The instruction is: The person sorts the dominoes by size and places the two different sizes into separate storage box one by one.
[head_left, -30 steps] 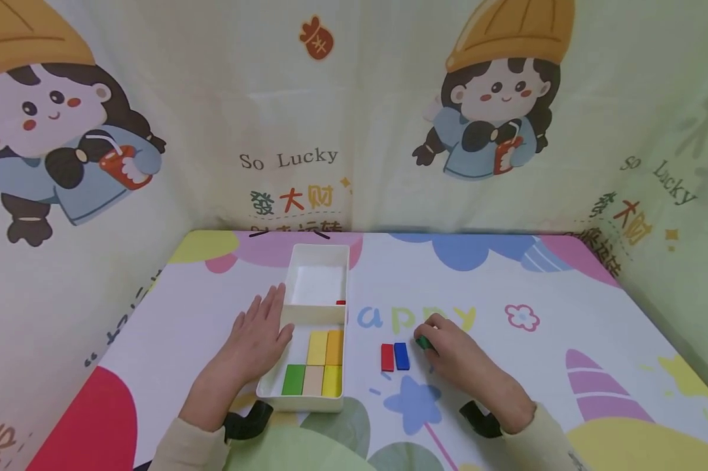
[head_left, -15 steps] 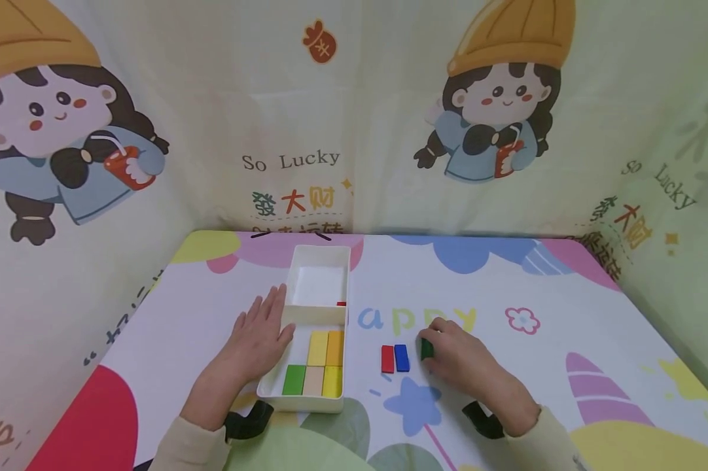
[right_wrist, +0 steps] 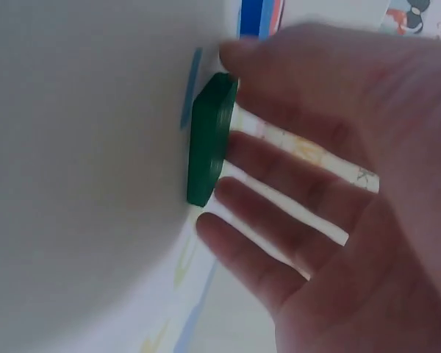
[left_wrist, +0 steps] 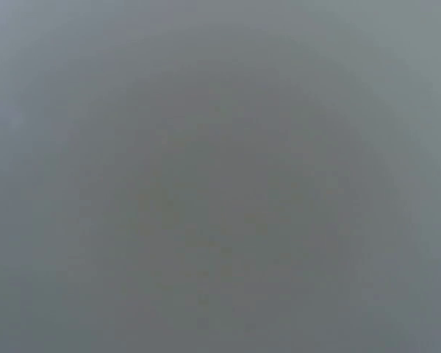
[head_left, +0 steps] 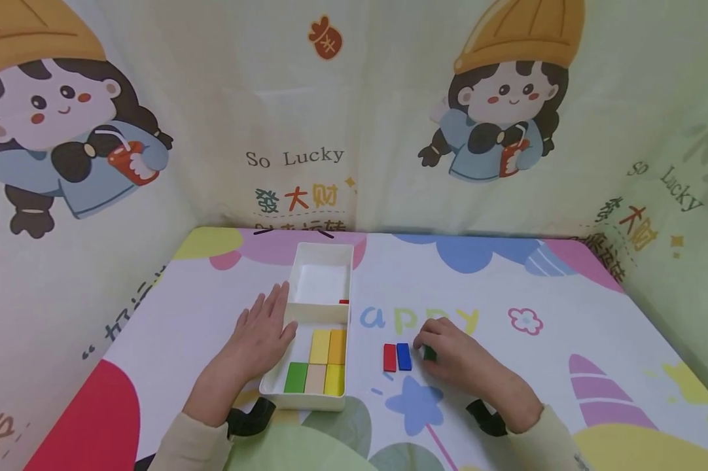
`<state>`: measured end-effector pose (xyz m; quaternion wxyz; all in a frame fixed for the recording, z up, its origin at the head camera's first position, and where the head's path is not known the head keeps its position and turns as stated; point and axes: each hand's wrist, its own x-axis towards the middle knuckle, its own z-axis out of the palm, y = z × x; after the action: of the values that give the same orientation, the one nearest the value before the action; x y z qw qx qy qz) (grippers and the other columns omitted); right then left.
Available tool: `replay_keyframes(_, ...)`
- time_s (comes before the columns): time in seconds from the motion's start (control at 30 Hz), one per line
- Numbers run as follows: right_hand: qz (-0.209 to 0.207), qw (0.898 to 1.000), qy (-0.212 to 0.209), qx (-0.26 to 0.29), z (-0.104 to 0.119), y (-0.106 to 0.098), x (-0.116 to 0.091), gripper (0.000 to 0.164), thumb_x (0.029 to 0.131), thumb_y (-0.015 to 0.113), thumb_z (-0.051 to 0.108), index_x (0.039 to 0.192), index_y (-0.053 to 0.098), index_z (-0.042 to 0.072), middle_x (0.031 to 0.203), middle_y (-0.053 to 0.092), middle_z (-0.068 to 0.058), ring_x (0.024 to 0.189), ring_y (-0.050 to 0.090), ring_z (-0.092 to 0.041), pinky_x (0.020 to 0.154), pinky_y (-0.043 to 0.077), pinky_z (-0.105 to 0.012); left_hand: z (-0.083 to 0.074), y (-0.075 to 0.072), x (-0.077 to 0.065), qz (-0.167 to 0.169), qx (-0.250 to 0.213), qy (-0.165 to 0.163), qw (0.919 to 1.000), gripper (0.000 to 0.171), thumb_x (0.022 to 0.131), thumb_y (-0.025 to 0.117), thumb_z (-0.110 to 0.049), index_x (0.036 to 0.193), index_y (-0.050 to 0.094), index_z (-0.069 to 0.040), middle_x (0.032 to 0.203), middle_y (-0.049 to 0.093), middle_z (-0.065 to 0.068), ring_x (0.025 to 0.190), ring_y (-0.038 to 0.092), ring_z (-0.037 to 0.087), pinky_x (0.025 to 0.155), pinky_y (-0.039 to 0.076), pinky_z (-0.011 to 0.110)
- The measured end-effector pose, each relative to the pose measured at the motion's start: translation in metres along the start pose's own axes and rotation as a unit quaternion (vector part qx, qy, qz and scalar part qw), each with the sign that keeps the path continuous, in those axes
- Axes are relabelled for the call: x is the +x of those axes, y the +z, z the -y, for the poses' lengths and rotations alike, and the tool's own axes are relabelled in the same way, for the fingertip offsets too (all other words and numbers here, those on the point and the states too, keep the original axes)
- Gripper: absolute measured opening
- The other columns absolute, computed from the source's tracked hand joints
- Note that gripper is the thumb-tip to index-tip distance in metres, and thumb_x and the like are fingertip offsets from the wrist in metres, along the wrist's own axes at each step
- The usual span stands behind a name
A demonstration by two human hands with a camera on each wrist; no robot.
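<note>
In the head view my left hand [head_left: 260,340] lies flat with straight fingers along the left wall of a white box [head_left: 307,403], thumb over its rim. My right hand [head_left: 460,353] bends over a dark green block [right_wrist: 209,140] on the right of the table, fingers curled about it. The right wrist view has the thumb at the block's top end and fingertips along its side, low over the table. Left of it a blue block [head_left: 404,357] and a red block [head_left: 389,358] lie side by side. The left wrist view is a grey blur.
Yellow [head_left: 320,347], orange [head_left: 337,347], lighter green [head_left: 296,377], beige [head_left: 315,379] and bright yellow [head_left: 334,380] blocks lie in the box's near compartment. A small red piece [head_left: 344,301] shows in the far one. The printed tabletop [head_left: 542,281] meets curtains at the back.
My right hand has shifted only slightly, and the green block has turned a little within its fingers, its visible end now lower. The left hand keeps its place at the box.
</note>
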<state>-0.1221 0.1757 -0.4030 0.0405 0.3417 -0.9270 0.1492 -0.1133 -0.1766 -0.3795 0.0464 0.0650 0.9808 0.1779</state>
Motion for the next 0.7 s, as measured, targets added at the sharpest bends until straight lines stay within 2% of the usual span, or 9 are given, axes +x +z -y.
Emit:
replay_keyframes(0.23,-0.002,0.999,-0.032,0.000,-0.0070,0.0030,0.0004,0.019,0.078,0.079,0.005,0.090,0.070,0.017,0.099,0.060,0.004,0.091,0.056,-0.012,0.082,0.057,-0.030,0.0001,-0.0002,-0.0008,-0.001,0.000,0.000,1.0000,0.071,0.104,0.040,-0.032,0.159,0.005,-0.005,0.165,0.012,0.022,0.149,0.014,0.050,0.115,0.016,0.071)
replay_keyframes(0.43,-0.056,0.996,-0.066,-0.015,-0.0106,0.0047,-0.0002,0.020,0.075,0.082,0.004,0.083,0.068,0.015,0.092,0.059,0.004,0.086,0.056,-0.010,0.077,0.056,-0.027,-0.0004,0.0004,0.0003,0.002,0.002,0.001,1.0000,0.072,0.104,0.040,-0.032,0.159,0.004,-0.005,0.165,0.011,0.021,0.150,0.014,0.049,0.116,0.016,0.071)
replay_keyframes(0.57,-0.074,0.995,-0.064,-0.018,-0.0102,0.0031,0.0009,0.020,0.074,0.083,0.004,0.082,0.068,0.015,0.092,0.059,0.004,0.085,0.056,-0.010,0.077,0.057,-0.027,-0.0003,-0.0006,0.0007,0.004,0.002,0.000,1.0000,0.072,0.104,0.041,-0.032,0.159,0.004,-0.006,0.165,0.012,0.022,0.150,0.014,0.049,0.116,0.016,0.071)
replay_keyframes(0.7,-0.064,0.997,-0.049,-0.017,-0.0097,0.0037,0.0012,0.018,0.075,0.083,0.006,0.083,0.069,0.014,0.091,0.060,0.004,0.085,0.056,-0.010,0.077,0.057,-0.027,-0.0005,-0.0007,0.0011,0.006,0.000,-0.001,1.0000,0.073,0.103,0.041,-0.033,0.160,0.004,-0.006,0.165,0.012,0.021,0.150,0.014,0.049,0.115,0.016,0.071)
